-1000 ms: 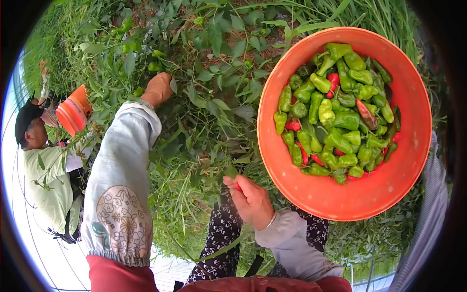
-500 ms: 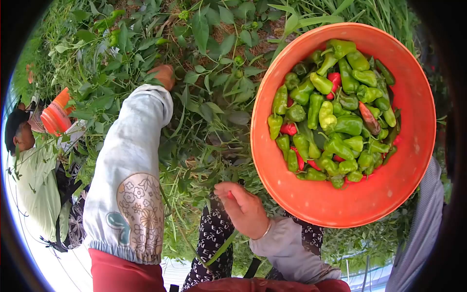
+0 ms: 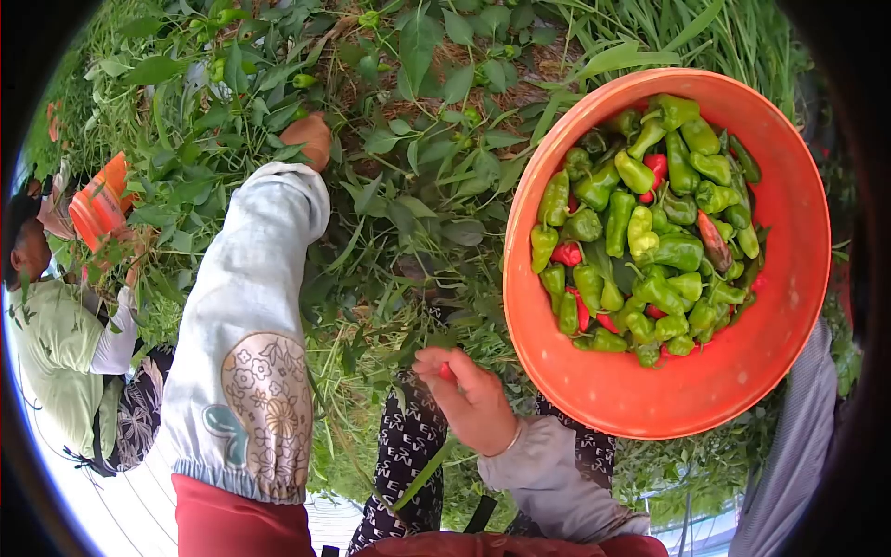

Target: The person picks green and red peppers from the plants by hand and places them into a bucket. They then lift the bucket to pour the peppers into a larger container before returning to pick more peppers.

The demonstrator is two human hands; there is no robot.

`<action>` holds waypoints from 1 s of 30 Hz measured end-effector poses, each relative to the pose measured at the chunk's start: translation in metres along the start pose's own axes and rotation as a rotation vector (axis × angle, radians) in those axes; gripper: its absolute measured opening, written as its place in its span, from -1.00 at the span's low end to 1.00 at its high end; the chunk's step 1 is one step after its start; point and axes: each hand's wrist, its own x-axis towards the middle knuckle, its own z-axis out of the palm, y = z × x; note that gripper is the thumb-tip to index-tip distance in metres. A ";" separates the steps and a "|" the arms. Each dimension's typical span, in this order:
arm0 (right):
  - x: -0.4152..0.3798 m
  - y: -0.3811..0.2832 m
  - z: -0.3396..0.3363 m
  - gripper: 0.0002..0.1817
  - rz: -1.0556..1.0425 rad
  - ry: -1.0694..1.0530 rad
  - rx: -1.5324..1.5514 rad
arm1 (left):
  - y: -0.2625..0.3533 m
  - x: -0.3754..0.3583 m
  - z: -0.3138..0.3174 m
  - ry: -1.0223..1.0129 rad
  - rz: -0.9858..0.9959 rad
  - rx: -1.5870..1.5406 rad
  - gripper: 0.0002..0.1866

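My left hand reaches in among the pepper plants, its fingers hidden by leaves. Low in the middle, my right hand is curled closed around a red pepper, of which only a small bit shows between thumb and fingers. To its right stands an orange bucket, partly filled with green peppers and a few red ones. Small green peppers hang on the plants just above my left hand.
At the left edge a co-worker bends among the plants beside a smaller orange bucket. Tall grass grows behind my bucket. My patterned trouser legs show below, and grey striped cloth lies right of the bucket.
The bucket has shifted slightly right and down in view. My hands stay in nearly the same places, the right still closed. The co-worker's arm now shows reaching into the plants.
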 end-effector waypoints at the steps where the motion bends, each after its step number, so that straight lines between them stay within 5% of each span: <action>1: 0.001 -0.002 0.000 -0.71 -0.002 0.002 0.001 | 0.002 -0.010 -0.006 0.069 0.103 0.097 -0.73; 4: -0.001 -0.009 -0.002 -0.70 0.083 -0.032 0.038 | 0.041 -0.039 -0.056 0.003 -0.096 -0.093 -0.73; 9: -0.003 -0.005 -0.003 -0.70 0.070 -0.028 0.087 | 0.027 -0.031 -0.047 0.135 -0.089 -0.215 -0.74; 12: -0.002 -0.011 -0.006 -0.69 0.088 -0.037 0.091 | 0.028 -0.041 -0.055 0.039 -0.024 -0.075 -0.72; 17: -0.006 -0.015 -0.005 -0.74 0.048 -0.007 0.140 | 0.041 -0.060 -0.058 0.295 -0.020 -0.214 -0.70; 22: -0.008 -0.009 -0.006 -0.73 -0.025 0.005 0.108 | 0.043 -0.060 -0.071 0.340 0.005 -0.226 -0.69; 26: -0.005 -0.019 -0.007 -0.78 0.044 -0.024 0.115 | 0.020 -0.046 -0.059 0.389 -0.138 -0.298 -0.65; 28: -0.003 -0.022 -0.008 -0.79 0.072 -0.032 0.124 | 0.016 -0.043 -0.065 0.119 -0.141 -0.269 -0.64; 30: -0.003 -0.020 -0.009 -0.78 0.110 -0.049 0.098 | 0.005 -0.030 -0.050 0.076 -0.078 -0.246 -0.66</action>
